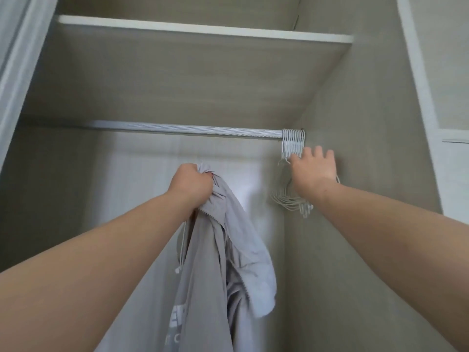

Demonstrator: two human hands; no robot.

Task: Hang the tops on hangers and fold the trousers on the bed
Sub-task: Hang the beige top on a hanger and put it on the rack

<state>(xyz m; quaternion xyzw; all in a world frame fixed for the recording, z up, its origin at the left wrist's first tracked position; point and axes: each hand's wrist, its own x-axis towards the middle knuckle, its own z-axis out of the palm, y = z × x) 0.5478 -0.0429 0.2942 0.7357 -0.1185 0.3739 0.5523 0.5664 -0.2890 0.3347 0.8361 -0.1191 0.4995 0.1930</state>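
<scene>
My left hand (190,184) grips a bunched light grey zip-up top (218,262) by its upper edge and holds it up inside the wardrobe; the top hangs down with a white drawstring and lettering showing. Several white wire hangers (293,143) hang packed together at the right end of the metal rail (187,130). My right hand (313,168) reaches onto the hangers just below their hooks, fingers over them; whether the fingers close round one is hidden behind the hand.
The wardrobe has a shelf (203,29) above the rail, a side wall (360,148) close on the right and a pale back panel (142,179). A door frame edge (15,80) runs up the left.
</scene>
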